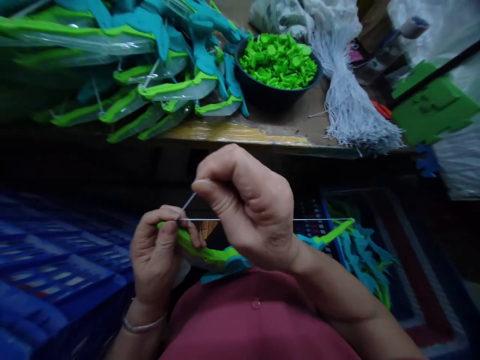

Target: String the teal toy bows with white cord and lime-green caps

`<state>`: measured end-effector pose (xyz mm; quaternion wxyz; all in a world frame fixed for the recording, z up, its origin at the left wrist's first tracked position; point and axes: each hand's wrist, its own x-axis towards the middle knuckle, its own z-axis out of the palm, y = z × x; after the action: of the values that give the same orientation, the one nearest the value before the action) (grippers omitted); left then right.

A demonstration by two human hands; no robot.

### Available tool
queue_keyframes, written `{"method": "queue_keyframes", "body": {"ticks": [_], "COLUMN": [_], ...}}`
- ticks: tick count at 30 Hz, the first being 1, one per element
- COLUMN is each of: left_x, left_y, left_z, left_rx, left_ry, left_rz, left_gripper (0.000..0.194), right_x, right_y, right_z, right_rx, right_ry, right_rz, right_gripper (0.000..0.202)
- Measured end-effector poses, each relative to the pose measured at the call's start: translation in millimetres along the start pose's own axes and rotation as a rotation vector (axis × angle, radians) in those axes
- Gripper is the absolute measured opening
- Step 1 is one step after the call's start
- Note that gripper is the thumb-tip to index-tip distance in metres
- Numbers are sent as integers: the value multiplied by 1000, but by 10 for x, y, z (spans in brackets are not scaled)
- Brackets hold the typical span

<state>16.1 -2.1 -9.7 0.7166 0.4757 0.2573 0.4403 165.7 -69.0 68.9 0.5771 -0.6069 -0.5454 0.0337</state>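
A green and teal toy bow (215, 256) lies across my body at waist height. My left hand (155, 255) is closed on its left end, thumb and fingers pinching the green tip. A thin white string (318, 219) runs taut from there to the bow's right tip. My right hand (255, 210), above the bow, pinches the loose end of the string between thumb and forefinger, pulling it up at a slant. The bow's middle is partly hidden behind my right hand and wrist. Whether the string is knotted at the left tip cannot be made out.
On the workbench (232, 131) are a pile of green and teal bows (176, 90), a dark bowl (277, 95) of small green pieces, a bundle of white strings (348, 100) and a green foam piece (431, 105). Blue crates (56, 270) stand left; more teal pieces (363, 255) lie right.
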Motion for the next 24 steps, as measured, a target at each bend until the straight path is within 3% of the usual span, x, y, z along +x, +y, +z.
{"method": "queue_keyframes", "body": {"ticks": [5,8,13,19,21,24], "left_x": [-7,-50,-81,-84,-83,-70], "left_y": [-95,-137,-127,-132,-148,-163], "left_z": [-30,-99,-132,-185,-217,-236], "left_rx": [175,255,262,180,152,81], "left_ry": [-15,-10,-95,-197,-224,-273], "left_rz": [59,50,76,41,17,-48], "left_gripper": [2,5,6,13,15,16], "right_x": [-202,-328,-362,-355,-375,-406], "right_y": [149,189,246,363,408,478], "right_z": [136,226,272,313,328,333], "right_rx": [32,4,141,728,807,797], "right_ry": [-206,-290,-259,-372,-385,-400], "right_rz": [-187,-170,69,700,767,713], "right_gripper": [13,10,10,29,35,36]}}
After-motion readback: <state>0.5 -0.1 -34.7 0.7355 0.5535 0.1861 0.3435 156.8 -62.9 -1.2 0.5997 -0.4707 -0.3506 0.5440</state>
